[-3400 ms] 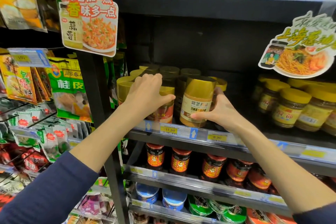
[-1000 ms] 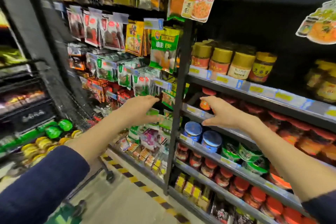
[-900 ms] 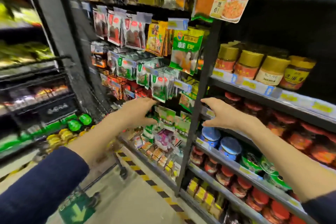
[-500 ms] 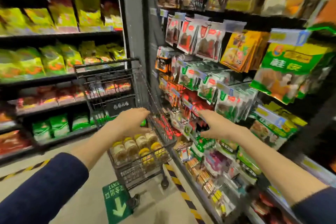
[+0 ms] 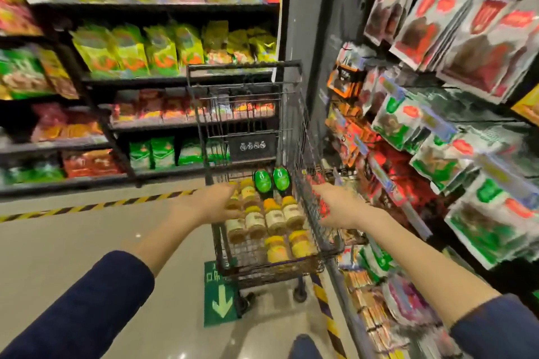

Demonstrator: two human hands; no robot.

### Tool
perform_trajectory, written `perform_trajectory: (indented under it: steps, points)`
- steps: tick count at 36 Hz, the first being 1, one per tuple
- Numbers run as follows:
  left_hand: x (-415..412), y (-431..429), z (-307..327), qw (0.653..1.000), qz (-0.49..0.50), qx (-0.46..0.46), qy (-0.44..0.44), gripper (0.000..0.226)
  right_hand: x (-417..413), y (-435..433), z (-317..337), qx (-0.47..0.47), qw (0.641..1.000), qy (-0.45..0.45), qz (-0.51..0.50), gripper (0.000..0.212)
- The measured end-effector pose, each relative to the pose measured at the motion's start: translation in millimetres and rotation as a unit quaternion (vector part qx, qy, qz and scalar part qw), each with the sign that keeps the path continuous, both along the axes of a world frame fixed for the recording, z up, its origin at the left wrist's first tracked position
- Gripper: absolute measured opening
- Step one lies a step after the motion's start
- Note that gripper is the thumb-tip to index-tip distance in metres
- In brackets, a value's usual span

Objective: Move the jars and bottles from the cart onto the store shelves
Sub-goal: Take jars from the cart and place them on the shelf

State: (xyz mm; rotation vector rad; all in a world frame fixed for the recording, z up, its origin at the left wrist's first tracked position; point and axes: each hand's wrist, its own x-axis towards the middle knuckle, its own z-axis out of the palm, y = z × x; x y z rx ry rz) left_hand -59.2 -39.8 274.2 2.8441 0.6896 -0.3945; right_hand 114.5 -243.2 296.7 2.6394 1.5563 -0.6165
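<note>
A narrow shop aisle, with bagged goods on the dark shelves (image 5: 175, 81) behind and hanging packets (image 5: 437, 23) along the right. The yellow-lidded jars (image 5: 274, 218) sit clustered in the basket of the wire cart (image 5: 245, 67), and two green-capped bottles (image 5: 271, 181) are just beyond them. The left hand (image 5: 210, 204) hovers over the jars at the near left side, fingers loose and empty. The right hand (image 5: 338, 207) hangs at the cart's right rim, likewise spread and holding nothing. The step looks to me like picking up the next jars. Best to come straight down, take one jar round the body below its lid in each hand, and lift clear of the wire wall before turning shelfward.
</note>
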Motion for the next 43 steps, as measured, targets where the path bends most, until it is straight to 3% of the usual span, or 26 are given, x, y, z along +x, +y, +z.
perform_trajectory:
  steps: [3, 8, 15, 17, 23, 32, 37, 43]
  points:
    - [19, 8, -26, 0.999, 0.036, -0.031, 0.001, 0.074, 30, 22, -21, -0.015, 0.999, 0.024, 0.026, 0.083]
    - [50, 13, -71, 0.988, 0.103, -0.117, -0.021, 0.061, 77, 50, -61, -0.034, 0.996, 0.08, 0.038, 0.072]
    - [80, 1, -133, 0.943, 0.201, -0.262, -0.028, 0.051, 117, 77, -136, -0.084, 0.986, 0.139, 0.044, 0.085]
    - [87, -4, -149, 0.932, 0.228, -0.282, -0.017, 0.057, 125, 83, -162, -0.09, 0.981, 0.162, 0.051, 0.091]
    - [106, -10, -212, 0.896, 0.304, -0.312, 0.079, 0.086, 137, 94, -205, -0.151, 0.973, 0.174, 0.024, 0.079]
    - [136, -18, -293, 0.841, 0.334, -0.389, 0.17, 0.087, 150, 90, -260, -0.119, 0.952, 0.281, -0.027, 0.079]
    - [150, -25, -322, 0.819, 0.346, -0.429, 0.158, 0.067, 152, 84, -286, -0.102, 0.933, 0.338, -0.073, 0.08]
    - [151, -26, -357, 0.79, 0.402, -0.43, 0.174, 0.092, 140, 81, -313, -0.085, 0.924, 0.354, -0.118, 0.076]
